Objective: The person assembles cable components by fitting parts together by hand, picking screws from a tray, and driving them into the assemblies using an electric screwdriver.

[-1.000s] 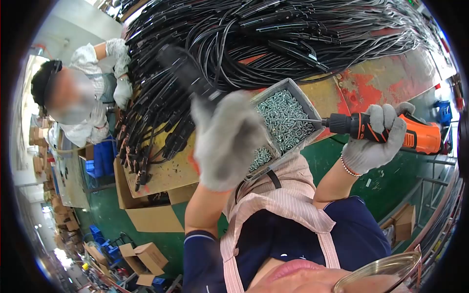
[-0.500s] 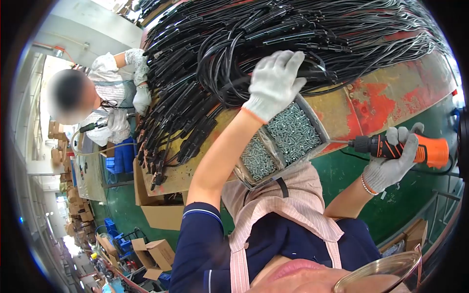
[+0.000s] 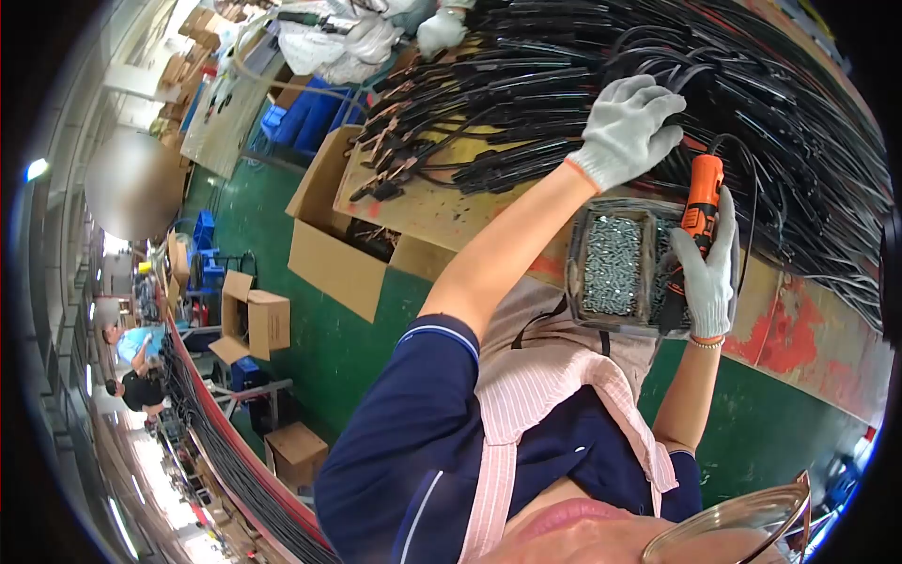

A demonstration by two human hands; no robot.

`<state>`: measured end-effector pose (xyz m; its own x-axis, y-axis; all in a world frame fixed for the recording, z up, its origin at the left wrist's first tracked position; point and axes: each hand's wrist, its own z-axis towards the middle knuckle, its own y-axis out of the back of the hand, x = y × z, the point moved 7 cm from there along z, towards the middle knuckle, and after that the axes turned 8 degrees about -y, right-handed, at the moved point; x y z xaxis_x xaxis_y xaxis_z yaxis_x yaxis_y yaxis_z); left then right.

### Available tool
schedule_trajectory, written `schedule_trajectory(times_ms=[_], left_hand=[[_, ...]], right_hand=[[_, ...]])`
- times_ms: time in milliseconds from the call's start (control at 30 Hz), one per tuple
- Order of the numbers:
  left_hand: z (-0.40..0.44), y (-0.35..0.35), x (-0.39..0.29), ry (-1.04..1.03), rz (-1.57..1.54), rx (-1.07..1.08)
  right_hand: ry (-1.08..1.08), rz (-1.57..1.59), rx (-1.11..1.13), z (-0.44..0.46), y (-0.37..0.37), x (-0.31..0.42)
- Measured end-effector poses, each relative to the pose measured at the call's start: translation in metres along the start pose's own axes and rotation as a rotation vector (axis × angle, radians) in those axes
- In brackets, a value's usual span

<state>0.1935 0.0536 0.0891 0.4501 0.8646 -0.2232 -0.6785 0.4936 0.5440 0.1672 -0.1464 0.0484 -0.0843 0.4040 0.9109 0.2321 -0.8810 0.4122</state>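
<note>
My left hand [image 3: 631, 132], in a white knit glove, reaches over black cables [image 3: 536, 113] piled on the table. Its fingers are extended with the thumb apart, and nothing shows in its grip; contact with the cables is unclear. In my gloved right hand [image 3: 709, 282] is an orange and black electric screwdriver [image 3: 703, 193], thumb on one side and fingers on the other. Its black nose points toward me, above the screw tray [image 3: 575, 282]. Small silver screws [image 3: 613, 263] fill the tray's left compartment. The tool and hand partly hide the right compartment.
The worn table [image 3: 423, 211] has red patches. An open cardboard box [image 3: 334, 268] stands against its left end. Across from me at upper left, a gloved co-worker's hand [image 3: 371, 42] shows. Blue bins [image 3: 310, 117] and another cardboard box [image 3: 254, 320] are farther left.
My right hand has brought the screwdriver from the right side to over the tray, turning it so its nose points toward me. The view has swung left; my left hand stays over the cables.
</note>
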Motion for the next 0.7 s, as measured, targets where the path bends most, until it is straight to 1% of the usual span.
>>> schedule_trajectory(times_ms=[33,67,100,167,233,300,367,400,433,467,533,567,600,633,700], left_hand=[[-0.012,0.021,0.000,-0.005,0.028,-0.016],[-0.025,0.042,-0.001,-0.007,0.050,-0.031],[-0.038,0.062,-0.002,-0.010,0.070,-0.048],[-0.082,0.102,0.006,0.080,0.198,-0.027],[-0.128,0.146,0.017,0.230,0.327,0.055],[-0.177,0.190,0.035,0.374,0.399,0.132],[-0.210,0.232,0.050,0.581,0.538,0.184],[-0.221,0.248,0.056,0.605,0.603,0.170],[-0.230,0.260,0.064,0.626,0.665,0.157],[-0.230,0.268,0.068,0.581,0.730,0.189],[-0.228,0.267,0.074,0.551,0.738,0.316],[-0.228,0.263,0.077,0.534,0.741,0.379],[-0.231,0.257,0.080,0.516,0.773,0.440],[-0.232,0.254,0.083,0.546,0.755,0.434],[-0.231,0.250,0.089,0.603,0.725,0.427]], right_hand=[[0.154,-0.164,-0.067,0.002,-0.003,-0.002],[0.158,-0.336,-0.074,0.003,0.001,0.001],[0.370,-0.489,-0.213,0.001,0.007,0.005],[0.199,-0.521,-0.289,-0.004,0.016,0.008],[0.350,-0.589,-0.337,-0.006,0.017,0.007],[0.463,-0.521,-0.339,-0.012,0.011,0.026],[0.649,-0.555,-0.237,-0.012,-0.013,0.061],[0.738,-0.572,-0.187,-0.013,-0.027,0.080],[0.749,-0.578,-0.079,-0.009,-0.048,0.096],[0.806,-0.585,0.026,-0.008,-0.071,0.112],[0.893,-0.625,0.213,0.006,-0.120,0.119],[0.943,-0.674,0.252,0.012,-0.142,0.118],[0.998,-0.683,0.244,0.019,-0.163,0.112],[1.029,-0.710,0.235,0.029,-0.181,0.102],[1.005,-0.741,0.256,0.044,-0.202,0.088]])
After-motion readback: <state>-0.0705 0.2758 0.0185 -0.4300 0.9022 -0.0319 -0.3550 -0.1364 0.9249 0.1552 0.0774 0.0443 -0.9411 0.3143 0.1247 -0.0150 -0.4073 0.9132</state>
